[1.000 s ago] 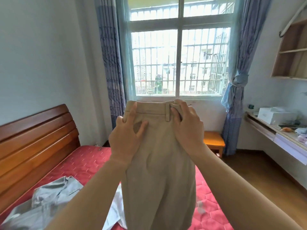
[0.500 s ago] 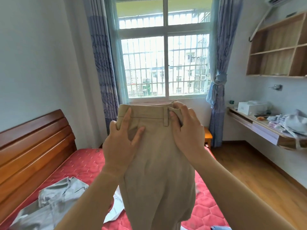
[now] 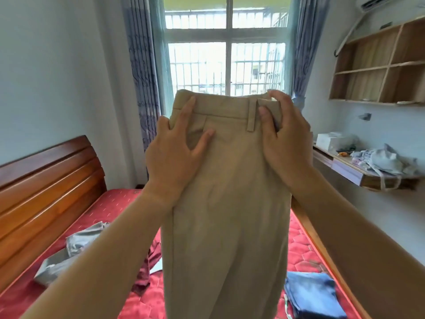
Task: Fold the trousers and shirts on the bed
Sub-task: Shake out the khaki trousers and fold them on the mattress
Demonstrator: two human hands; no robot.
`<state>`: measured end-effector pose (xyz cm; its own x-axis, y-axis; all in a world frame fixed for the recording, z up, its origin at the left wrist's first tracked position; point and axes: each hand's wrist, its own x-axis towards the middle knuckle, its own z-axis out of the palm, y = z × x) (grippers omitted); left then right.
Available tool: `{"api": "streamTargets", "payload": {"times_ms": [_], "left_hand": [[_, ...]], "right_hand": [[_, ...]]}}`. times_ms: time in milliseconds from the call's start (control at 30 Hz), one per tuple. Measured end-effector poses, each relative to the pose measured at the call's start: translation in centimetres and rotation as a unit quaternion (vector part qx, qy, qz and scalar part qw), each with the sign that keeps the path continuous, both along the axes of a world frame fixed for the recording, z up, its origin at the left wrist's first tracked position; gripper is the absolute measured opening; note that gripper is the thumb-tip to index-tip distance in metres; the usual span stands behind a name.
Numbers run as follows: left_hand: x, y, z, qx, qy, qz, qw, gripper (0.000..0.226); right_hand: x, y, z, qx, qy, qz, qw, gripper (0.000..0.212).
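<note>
On the bed [image 3: 110, 203], at your left, 1 grey garment [image 3: 69, 249] and 1 maroon garment [image 3: 147, 272] lie crumpled, so both look left to do. Your left hand [image 3: 174, 153] grips the waistband's left edge of the beige trousers [image 3: 227, 203] and your right hand [image 3: 287, 139] pinches its right corner, so they hang above the bed, lengthwise fold apparently made. At right, the blue denim piece [image 3: 315, 293] looks roughly folded.

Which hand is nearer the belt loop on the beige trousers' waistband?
Right. The right hand grips the trousers beside the belt loop; the left hand holds their opposite edge, farther off.
</note>
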<state>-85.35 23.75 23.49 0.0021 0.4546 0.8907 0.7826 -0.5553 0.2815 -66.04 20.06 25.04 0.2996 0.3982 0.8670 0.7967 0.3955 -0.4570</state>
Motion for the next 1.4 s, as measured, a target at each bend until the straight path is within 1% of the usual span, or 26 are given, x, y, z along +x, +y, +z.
{"api": "streamTargets", "payload": {"times_ms": [100,167,300,400,467,500,567,633,667,733,800,900,967,1000,1067,1133,1233,1300,1333,1400], "left_hand": [[-0.5,1.6,-4.6,-0.058,0.004,-0.002,0.998,0.062],[-0.4,3.4,-8.2,-0.100,0.008,-0.005,0.995,0.061],[1.0,9.2,-15.0,-0.164,0.019,0.001,0.986,0.061],[3.0,17.0,-17.8,-0.178,0.022,0.008,0.984,0.060],[4.7,24.6,-18.2,-0.183,0.016,-0.003,0.983,0.063],[5.5,28.6,-18.6,-0.206,0.020,-0.005,0.978,0.065],[6.6,35.9,-20.9,-0.301,0.042,0.026,0.952,0.070],[6.9,40.2,-26.2,-0.421,0.071,0.055,0.902,0.070],[6.6,40.9,-29.8,-0.466,0.090,0.054,0.879,0.069],[5.2,40.1,-37.5,-0.518,0.128,0.042,0.845,0.068],[3.3,38.3,-45.0,-0.565,0.152,0.040,0.810,0.067],[1.1,35.3,-55.0,-0.640,0.155,0.019,0.752,0.059],[0.3,33.6,-60.5,-0.670,0.158,-0.009,0.726,0.050],[0.1,33.0,-63.1,-0.676,0.159,-0.022,0.720,0.045],[0.0,32.2,-67.6,-0.682,0.151,-0.034,0.715,0.038],[0.3,32.3,-71.5,-0.680,0.126,-0.043,0.721,0.033],[1.0,33.8,-76.2,-0.655,0.097,-0.038,0.748,0.032],[1.5,35.6,-78.6,-0.634,0.073,-0.026,0.769,0.037],[1.8,36.6,-79.6,-0.634,0.055,-0.022,0.771,0.042],[2.5,38.4,-81.2,-0.648,0.025,-0.021,0.761,0.051]], "right_hand": [[-0.3,1.9,-4.3,-0.064,-0.011,0.011,0.998,0.030],[-0.1,3.9,-8.0,-0.089,-0.017,0.014,0.996,0.029],[1.1,9.7,-15.1,-0.145,0.009,0.030,0.989,0.027],[2.6,17.5,-17.8,-0.149,0.033,0.031,0.988,0.028],[4.2,25.2,-18.4,-0.155,0.044,0.028,0.987,0.031],[5.2,29.4,-18.7,-0.172,0.044,0.028,0.984,0.036],[6.9,37.5,-20.5,-0.237,0.050,0.039,0.969,0.053],[8.0,42.9,-24.6,-0.325,0.049,0.029,0.944,0.069],[8.3,44.3,-27.7,-0.364,0.039,0.024,0.930,0.072],[8.3,44.9,-34.9,-0.424,0.012,0.038,0.905,0.068],[7.8,43.4,-42.8,-0.484,-0.013,0.064,0.873,0.063],[6.8,39.0,-54.4,-0.570,-0.014,0.083,0.817,0.055],[5.8,35.7,-61.2,-0.618,-0.003,0.083,0.782,0.049],[5.3,34.2,-64.3,-0.636,0.007,0.082,0.768,0.047],[4.1,31.7,-69.7,-0.663,0.023,0.075,0.744,0.044],[3.1,30.5,-74.1,-0.677,0.034,0.065,0.733,0.040],[2.1,31.1,-79.0,-0.665,0.062,0.031,0.744,0.039],[1.9,32.6,-81.3,-0.645,0.100,-0.012,0.758,0.045],[2.0,33.4,-82.1,-0.633,0.126,-0.035,0.763,0.051],[2.2,35.0,-83.5,-0.613,0.165,-0.071,0.769,0.061]]}}
